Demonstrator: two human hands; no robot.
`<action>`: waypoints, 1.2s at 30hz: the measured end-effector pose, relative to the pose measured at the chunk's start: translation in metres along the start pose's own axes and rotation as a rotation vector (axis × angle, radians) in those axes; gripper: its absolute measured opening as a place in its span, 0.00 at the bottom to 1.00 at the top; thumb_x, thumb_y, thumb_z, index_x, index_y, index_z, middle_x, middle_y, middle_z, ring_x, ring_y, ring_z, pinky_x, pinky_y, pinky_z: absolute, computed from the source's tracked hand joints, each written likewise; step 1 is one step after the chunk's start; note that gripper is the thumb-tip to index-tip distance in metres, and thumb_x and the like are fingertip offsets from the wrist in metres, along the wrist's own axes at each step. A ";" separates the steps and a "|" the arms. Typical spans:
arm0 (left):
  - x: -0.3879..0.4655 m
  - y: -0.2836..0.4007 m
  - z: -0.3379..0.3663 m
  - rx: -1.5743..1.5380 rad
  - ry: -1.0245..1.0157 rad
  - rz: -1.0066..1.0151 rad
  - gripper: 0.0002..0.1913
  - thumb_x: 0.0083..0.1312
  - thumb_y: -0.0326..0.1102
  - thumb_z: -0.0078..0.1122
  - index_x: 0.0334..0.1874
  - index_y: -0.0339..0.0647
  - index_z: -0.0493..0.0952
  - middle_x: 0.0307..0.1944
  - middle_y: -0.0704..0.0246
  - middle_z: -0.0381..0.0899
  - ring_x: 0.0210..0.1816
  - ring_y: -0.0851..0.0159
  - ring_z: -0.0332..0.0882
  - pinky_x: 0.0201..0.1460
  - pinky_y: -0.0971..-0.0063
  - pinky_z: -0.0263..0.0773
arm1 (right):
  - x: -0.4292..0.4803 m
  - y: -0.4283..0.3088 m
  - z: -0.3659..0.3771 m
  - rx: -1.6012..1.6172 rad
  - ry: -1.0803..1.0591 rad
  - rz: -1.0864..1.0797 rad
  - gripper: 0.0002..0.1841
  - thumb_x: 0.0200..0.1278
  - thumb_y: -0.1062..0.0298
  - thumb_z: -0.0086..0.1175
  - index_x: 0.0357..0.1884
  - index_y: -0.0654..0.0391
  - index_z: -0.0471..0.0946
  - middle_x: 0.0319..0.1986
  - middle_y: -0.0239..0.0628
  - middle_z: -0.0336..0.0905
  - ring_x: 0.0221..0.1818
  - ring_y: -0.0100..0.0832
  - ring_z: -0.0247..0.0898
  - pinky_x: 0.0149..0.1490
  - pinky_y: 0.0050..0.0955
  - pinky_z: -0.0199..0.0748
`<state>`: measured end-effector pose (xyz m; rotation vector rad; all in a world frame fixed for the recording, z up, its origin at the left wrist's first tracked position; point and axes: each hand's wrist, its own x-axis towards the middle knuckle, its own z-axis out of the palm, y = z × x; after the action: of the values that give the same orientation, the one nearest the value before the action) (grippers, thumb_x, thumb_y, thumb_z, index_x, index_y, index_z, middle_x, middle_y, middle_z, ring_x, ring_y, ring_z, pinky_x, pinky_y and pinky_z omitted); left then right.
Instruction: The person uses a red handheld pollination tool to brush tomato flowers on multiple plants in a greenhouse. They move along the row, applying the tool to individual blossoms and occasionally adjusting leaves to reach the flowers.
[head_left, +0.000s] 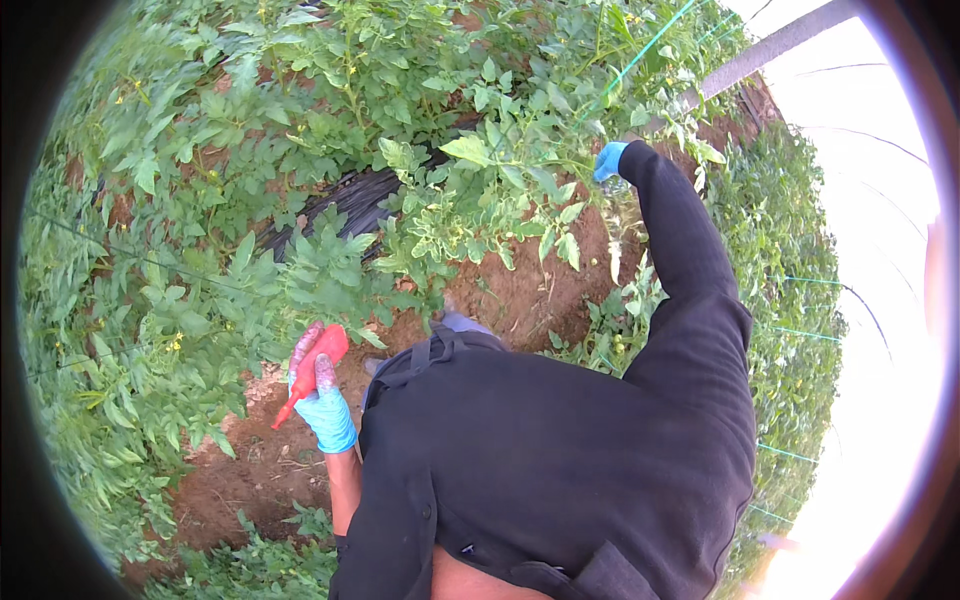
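My left hand (322, 397), in a stained blue glove, holds a red squeeze bottle (317, 366) with a narrow nozzle that points down and to the left. My right hand (610, 161), also gloved in blue, reaches out among the leaves and stems of a tomato plant (517, 172). Its fingers are mostly hidden, so whether they grip a stem cannot be told. Close to that hand are pale, wilted leaves (616, 247) and a green string (645, 52).
Dense tomato plants (187, 150) with small yellow flowers stand to the left and ahead. Black plastic mulch (360, 201) covers part of the bed. Bare soil (540, 300) lies before me. A grey post (772, 49) slants at the upper right, and more green strings (806, 332) run at the right.
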<state>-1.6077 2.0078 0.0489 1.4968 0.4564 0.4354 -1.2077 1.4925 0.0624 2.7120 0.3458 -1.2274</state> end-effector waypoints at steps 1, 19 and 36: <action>0.001 0.002 0.001 0.020 -0.010 -0.024 0.20 0.70 0.33 0.56 0.60 0.27 0.73 0.59 0.54 0.78 0.59 0.58 0.76 0.66 0.64 0.70 | -0.009 0.006 0.009 0.225 0.066 0.030 0.18 0.55 0.55 0.67 0.44 0.56 0.87 0.41 0.42 0.87 0.45 0.39 0.81 0.53 0.38 0.75; 0.001 0.019 0.029 0.160 -0.152 0.030 0.19 0.71 0.32 0.53 0.60 0.28 0.73 0.58 0.56 0.78 0.58 0.57 0.76 0.64 0.64 0.71 | 0.012 0.011 0.180 0.889 0.341 0.043 0.19 0.55 0.58 0.70 0.45 0.59 0.86 0.36 0.37 0.87 0.36 0.29 0.80 0.48 0.32 0.77; 0.006 0.033 0.091 0.216 -0.157 0.066 0.18 0.71 0.29 0.53 0.60 0.27 0.72 0.59 0.54 0.77 0.60 0.57 0.75 0.67 0.64 0.67 | -0.007 -0.083 0.176 1.130 0.927 -0.220 0.21 0.72 0.54 0.49 0.51 0.63 0.81 0.40 0.45 0.85 0.42 0.39 0.82 0.51 0.34 0.76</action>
<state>-1.5533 1.9351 0.0839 1.7451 0.3389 0.3244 -1.3613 1.5320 -0.0511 4.1903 -0.0197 0.0633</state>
